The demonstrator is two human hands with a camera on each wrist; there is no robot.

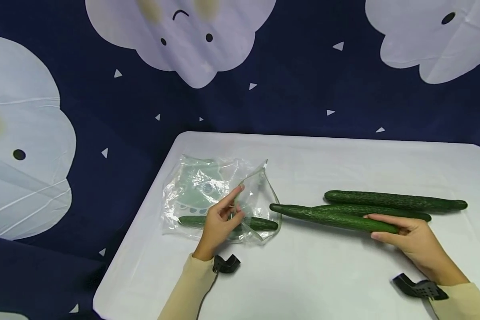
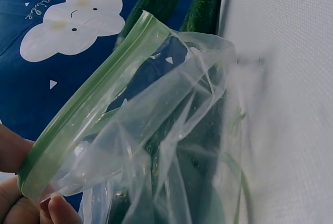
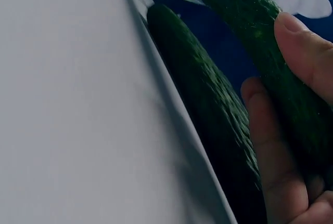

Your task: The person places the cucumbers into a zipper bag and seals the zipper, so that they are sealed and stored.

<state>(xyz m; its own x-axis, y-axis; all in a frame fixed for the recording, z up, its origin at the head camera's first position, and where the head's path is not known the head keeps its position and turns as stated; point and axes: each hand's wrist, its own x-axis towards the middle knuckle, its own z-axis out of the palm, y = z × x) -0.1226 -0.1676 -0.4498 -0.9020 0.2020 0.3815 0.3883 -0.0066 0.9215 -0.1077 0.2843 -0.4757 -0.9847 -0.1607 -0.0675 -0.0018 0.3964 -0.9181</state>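
Right, from my remote seat I see the left hand [image 1: 218, 224] pinching the green zip edge of a clear plastic bag [image 1: 208, 191], thumb and fingers curled on the rim so the mouth stands open toward the right. The bag lies on the white table [image 1: 304, 275], left of middle, and already holds one cucumber [image 1: 264, 223], lying flat along its near edge; the left wrist view shows that dark green shape through the crumpled film. My right hand [image 1: 414, 240] grips the thick end of a second, long cucumber [image 1: 332, 218], fingers wrapped over the top and thumb under, with its thin tip pointing at the bag's opening, just beside the rim but outside it. Two more cucumbers [image 1: 396, 201] lie on the table behind the held one, side by side and close against it. Behind the table hangs a dark blue backdrop [image 1: 296, 66] printed with pale clouds.
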